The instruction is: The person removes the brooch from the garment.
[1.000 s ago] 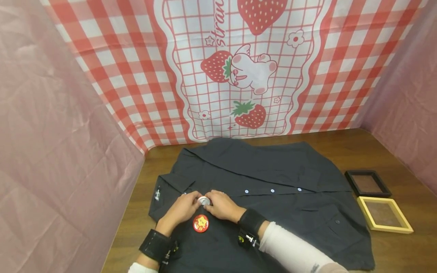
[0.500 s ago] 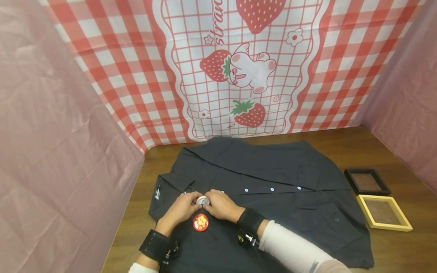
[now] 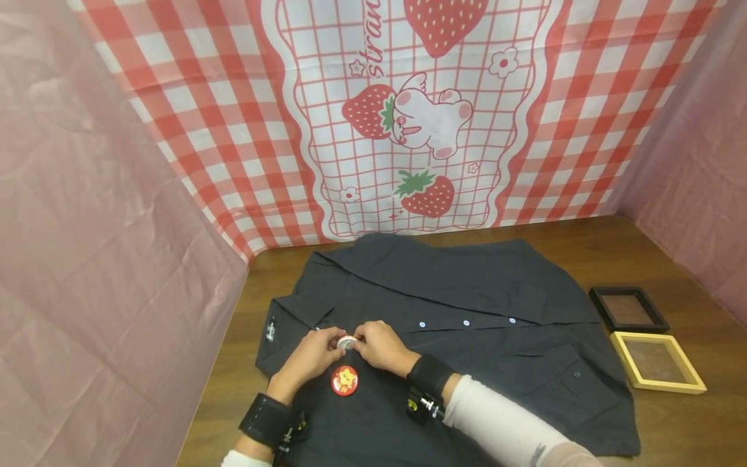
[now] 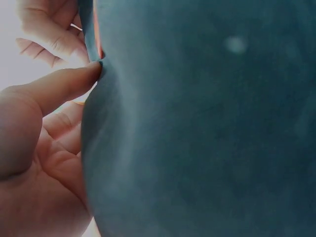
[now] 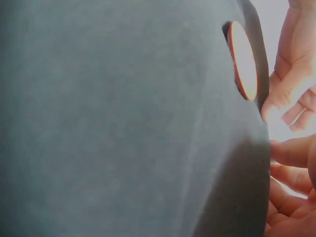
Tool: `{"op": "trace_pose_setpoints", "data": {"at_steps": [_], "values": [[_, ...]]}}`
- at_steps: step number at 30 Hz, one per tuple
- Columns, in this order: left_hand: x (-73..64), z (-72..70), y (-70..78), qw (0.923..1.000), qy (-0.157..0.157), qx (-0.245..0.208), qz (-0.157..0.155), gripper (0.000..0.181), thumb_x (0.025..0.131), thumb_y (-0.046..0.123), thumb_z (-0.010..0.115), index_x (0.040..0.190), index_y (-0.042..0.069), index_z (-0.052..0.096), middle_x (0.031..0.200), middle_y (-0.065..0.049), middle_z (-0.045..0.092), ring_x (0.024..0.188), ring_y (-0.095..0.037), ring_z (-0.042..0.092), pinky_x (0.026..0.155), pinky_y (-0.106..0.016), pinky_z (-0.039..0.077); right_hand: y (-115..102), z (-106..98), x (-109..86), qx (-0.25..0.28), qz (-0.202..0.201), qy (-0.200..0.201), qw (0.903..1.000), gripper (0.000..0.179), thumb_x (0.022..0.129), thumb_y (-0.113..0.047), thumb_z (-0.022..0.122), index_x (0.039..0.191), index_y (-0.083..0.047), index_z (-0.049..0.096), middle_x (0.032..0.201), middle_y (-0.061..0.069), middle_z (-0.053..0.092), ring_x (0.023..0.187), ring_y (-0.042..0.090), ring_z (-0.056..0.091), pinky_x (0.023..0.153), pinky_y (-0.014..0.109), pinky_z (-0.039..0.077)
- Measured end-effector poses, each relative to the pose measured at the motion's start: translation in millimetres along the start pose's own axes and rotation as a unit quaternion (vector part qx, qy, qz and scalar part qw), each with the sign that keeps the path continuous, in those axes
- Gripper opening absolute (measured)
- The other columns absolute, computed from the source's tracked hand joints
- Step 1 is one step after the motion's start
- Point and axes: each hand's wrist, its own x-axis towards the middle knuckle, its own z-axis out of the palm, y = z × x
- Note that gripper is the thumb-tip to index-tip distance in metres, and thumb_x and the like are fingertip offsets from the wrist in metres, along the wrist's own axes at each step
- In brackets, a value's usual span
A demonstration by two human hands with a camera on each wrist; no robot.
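A dark grey button-up shirt [image 3: 467, 376] lies spread on the wooden table. On its front sits a round red pin badge [image 3: 345, 381] with a yellow star, seen edge-on as the badge [image 5: 243, 61] in the right wrist view. Just above it, a second round badge [image 3: 347, 342] shows its silvery back. My left hand [image 3: 312, 355] pinches the left side of this second badge, and my right hand [image 3: 382, 347] pinches its right side. In the left wrist view, the thumb of my left hand [image 4: 54, 94] presses against a fold of shirt cloth, which hides much of the badge.
A black frame [image 3: 649, 325] and a yellow frame [image 3: 691, 376] lie on the table [image 3: 595, 241] to the shirt's right. Behind hangs a red-and-white checked strawberry cloth [image 3: 280, 188]. Pink cloth [image 3: 117, 259] walls off the left side, and more pink cloth [image 3: 700, 168] the right.
My right hand has shifted slightly up and right at the second badge, whose silvery back now shows less. My left hand stays almost in place.
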Motion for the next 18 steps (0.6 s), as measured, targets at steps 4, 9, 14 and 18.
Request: {"op": "trace_pose_setpoints", "data": {"at_steps": [4,9,14,18], "values": [[0.4,1.6,-1.6,0.9994,0.024,0.000,-0.025,0.018,0.087,0.018,0.073,0.100,0.006,0.071,0.079,0.000,0.070,0.070,-0.008,0.061,0.063,-0.028,0.049,-0.3,-0.2,-0.6,0.017,0.004,0.001,0.9998,0.012,0.088,-0.014,0.069,0.077,-0.009,0.069,0.064,-0.003,0.060,0.057,0.005,0.047,0.053,0.020,0.038],[-1.7,4.3,-1.5,0.9981,0.034,0.006,-0.051,0.017,0.088,0.023,0.072,0.094,0.008,0.072,0.078,-0.001,0.072,0.068,-0.010,0.063,0.062,-0.031,0.049,-0.5,2.3,-4.7,0.025,0.013,-0.004,0.9996,0.005,0.089,-0.009,0.065,0.084,-0.008,0.067,0.069,-0.001,0.062,0.060,0.007,0.052,0.055,0.021,0.041],[-1.4,3.1,0.0,0.9982,0.024,-0.002,-0.056,0.012,0.086,0.017,0.073,0.092,0.007,0.071,0.077,-0.002,0.072,0.067,-0.010,0.063,0.060,-0.029,0.049,-0.5,2.4,-4.4,0.034,0.025,-0.015,0.9990,0.005,0.090,-0.009,0.064,0.087,-0.006,0.067,0.070,0.000,0.063,0.060,0.008,0.053,0.055,0.022,0.042],[2.2,-1.7,1.7,0.9975,0.027,-0.025,-0.061,0.009,0.083,0.011,0.074,0.090,0.006,0.071,0.076,-0.003,0.071,0.065,-0.010,0.062,0.058,-0.027,0.048,-1.1,-1.4,-0.9,0.037,0.037,-0.006,0.9986,0.003,0.087,-0.010,0.066,0.088,-0.007,0.066,0.068,-0.001,0.062,0.057,0.006,0.051,0.053,0.021,0.040]]}}
